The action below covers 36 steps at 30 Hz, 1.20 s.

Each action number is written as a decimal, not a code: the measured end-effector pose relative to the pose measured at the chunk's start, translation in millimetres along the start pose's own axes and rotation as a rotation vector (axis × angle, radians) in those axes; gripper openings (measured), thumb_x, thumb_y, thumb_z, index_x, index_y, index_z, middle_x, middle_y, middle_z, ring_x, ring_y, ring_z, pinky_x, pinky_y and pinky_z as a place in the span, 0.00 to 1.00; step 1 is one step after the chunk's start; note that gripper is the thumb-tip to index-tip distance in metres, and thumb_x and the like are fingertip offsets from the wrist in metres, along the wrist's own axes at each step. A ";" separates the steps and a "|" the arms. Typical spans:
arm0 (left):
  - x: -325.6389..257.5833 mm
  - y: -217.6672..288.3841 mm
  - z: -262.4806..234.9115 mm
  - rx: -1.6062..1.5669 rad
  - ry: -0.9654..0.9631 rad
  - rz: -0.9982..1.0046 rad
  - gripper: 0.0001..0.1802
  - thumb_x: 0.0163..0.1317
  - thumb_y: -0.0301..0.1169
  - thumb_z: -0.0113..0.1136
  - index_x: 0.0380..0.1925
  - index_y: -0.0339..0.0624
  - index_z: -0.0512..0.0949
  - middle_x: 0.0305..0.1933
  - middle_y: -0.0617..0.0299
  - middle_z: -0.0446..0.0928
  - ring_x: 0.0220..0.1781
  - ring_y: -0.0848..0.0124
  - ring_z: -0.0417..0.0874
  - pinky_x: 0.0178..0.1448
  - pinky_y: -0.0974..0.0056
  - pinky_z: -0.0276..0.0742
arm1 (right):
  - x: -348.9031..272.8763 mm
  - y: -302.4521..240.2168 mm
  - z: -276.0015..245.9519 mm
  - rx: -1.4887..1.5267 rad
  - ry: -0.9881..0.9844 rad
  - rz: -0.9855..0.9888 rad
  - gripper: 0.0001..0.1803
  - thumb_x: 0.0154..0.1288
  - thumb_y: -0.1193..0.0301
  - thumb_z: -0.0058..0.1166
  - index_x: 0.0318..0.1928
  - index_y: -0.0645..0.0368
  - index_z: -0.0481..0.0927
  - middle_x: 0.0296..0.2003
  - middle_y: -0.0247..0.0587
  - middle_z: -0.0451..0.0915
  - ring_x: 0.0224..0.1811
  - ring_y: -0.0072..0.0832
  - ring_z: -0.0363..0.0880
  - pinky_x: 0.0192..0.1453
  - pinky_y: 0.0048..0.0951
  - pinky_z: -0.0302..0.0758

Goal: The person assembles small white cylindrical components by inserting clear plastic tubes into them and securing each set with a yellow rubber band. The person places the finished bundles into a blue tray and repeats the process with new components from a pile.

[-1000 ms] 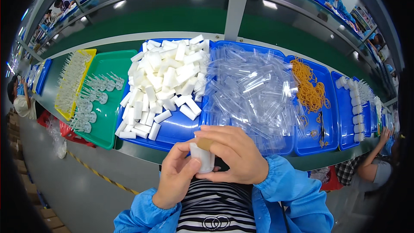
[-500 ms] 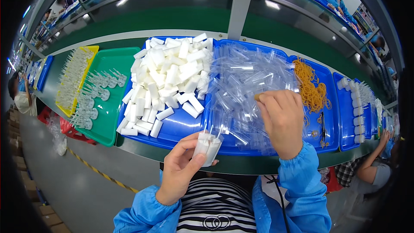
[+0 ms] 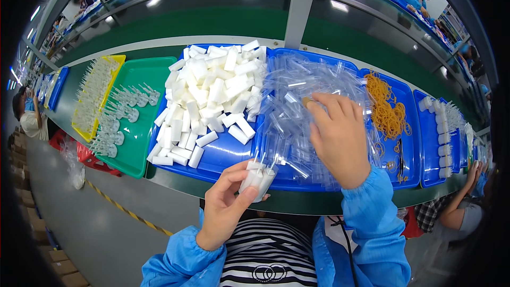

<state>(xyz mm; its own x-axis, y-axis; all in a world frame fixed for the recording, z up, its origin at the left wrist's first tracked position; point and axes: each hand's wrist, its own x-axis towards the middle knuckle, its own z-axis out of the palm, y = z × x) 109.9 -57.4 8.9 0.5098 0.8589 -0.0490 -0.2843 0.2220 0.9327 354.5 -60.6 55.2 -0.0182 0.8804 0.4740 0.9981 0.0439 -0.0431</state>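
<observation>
Near the table's front edge, my left hand (image 3: 227, 207) is closed round a small bundle of white cylinders (image 3: 258, 178). Clear plastic shows about the bundle, and thin pale stems stick up from its top. My right hand (image 3: 340, 138) hovers over or touches the heap of clear plastic tubes (image 3: 292, 82), thumb apart from the bent fingers. A tan finger cot (image 3: 306, 102) covers one of its fingertips. I see nothing held in it, though the underside of the fingers is hidden. Left of the tubes, loose white cylinders (image 3: 215, 87) are piled in a blue tray (image 3: 226, 151).
Orange rubber bands (image 3: 387, 106) and tweezers (image 3: 400, 159) lie in a blue tray at right. Further right are white capped pieces (image 3: 443, 141). A green tray (image 3: 135, 143) and a yellow tray (image 3: 118, 66) hold clear stemmed parts at left. A metal post (image 3: 302, 10) rises behind.
My right hand has moved a little up and left over the clear tubes, its fingers spreading more. The left hand keeps its hold on the bundle, almost still.
</observation>
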 end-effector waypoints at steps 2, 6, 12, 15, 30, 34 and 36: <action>-1.0 0.3 -1.1 0.026 0.000 0.031 0.15 0.70 0.26 0.59 0.54 0.33 0.76 0.68 0.45 0.68 0.61 0.55 0.79 0.57 0.49 0.86 | 0.3 0.2 -0.8 0.016 -0.018 0.005 0.24 0.52 0.77 0.64 0.53 0.58 0.80 0.51 0.38 0.80 0.55 0.39 0.75 0.63 0.42 0.66; -2.1 -3.7 -8.2 0.092 -0.009 0.054 0.15 0.69 0.23 0.60 0.54 0.32 0.77 0.68 0.45 0.68 0.62 0.57 0.79 0.59 0.54 0.84 | 1.4 -1.0 -4.2 0.127 0.068 0.038 0.23 0.53 0.78 0.67 0.52 0.59 0.79 0.46 0.39 0.81 0.50 0.37 0.79 0.60 0.38 0.70; -3.4 3.2 -2.7 0.226 -0.014 0.160 0.16 0.65 0.18 0.63 0.53 0.32 0.79 0.67 0.47 0.68 0.63 0.62 0.78 0.61 0.62 0.82 | 0.6 -34.7 -27.1 1.324 -0.010 0.522 0.15 0.63 0.77 0.66 0.48 0.63 0.78 0.42 0.41 0.82 0.44 0.25 0.81 0.51 0.28 0.78; -3.3 6.6 -0.2 0.295 0.000 0.198 0.16 0.64 0.18 0.64 0.52 0.33 0.81 0.66 0.48 0.69 0.61 0.64 0.79 0.59 0.64 0.82 | -7.6 -51.6 -24.4 1.509 -0.062 0.574 0.19 0.65 0.77 0.65 0.53 0.65 0.73 0.43 0.44 0.82 0.47 0.25 0.82 0.55 0.28 0.78; -4.6 9.7 -1.8 0.286 0.060 0.211 0.16 0.64 0.17 0.64 0.53 0.32 0.82 0.65 0.48 0.70 0.60 0.64 0.80 0.57 0.65 0.83 | -23.9 -60.6 -6.9 1.336 -0.096 0.429 0.17 0.63 0.76 0.67 0.49 0.64 0.74 0.42 0.43 0.83 0.46 0.25 0.83 0.55 0.28 0.77; -5.4 4.5 -2.7 0.252 0.081 0.214 0.16 0.64 0.18 0.64 0.53 0.33 0.81 0.65 0.47 0.71 0.60 0.64 0.80 0.58 0.65 0.82 | -27.0 -63.4 -3.1 1.378 -0.102 0.482 0.18 0.61 0.75 0.69 0.47 0.62 0.75 0.41 0.41 0.85 0.46 0.27 0.83 0.55 0.29 0.76; -6.1 4.7 -3.8 0.239 0.090 0.201 0.16 0.65 0.18 0.63 0.53 0.33 0.82 0.64 0.47 0.71 0.60 0.64 0.80 0.59 0.64 0.80 | -28.8 -64.3 -3.5 1.241 -0.069 0.410 0.18 0.59 0.74 0.71 0.45 0.60 0.76 0.41 0.40 0.85 0.45 0.29 0.84 0.55 0.31 0.74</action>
<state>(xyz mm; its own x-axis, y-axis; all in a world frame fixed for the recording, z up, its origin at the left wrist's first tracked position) 102.4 -59.8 12.2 0.3856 0.9144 0.1230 -0.1683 -0.0614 0.9838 291.0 -90.4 47.4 0.2323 0.9541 0.1890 0.2136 0.1395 -0.9669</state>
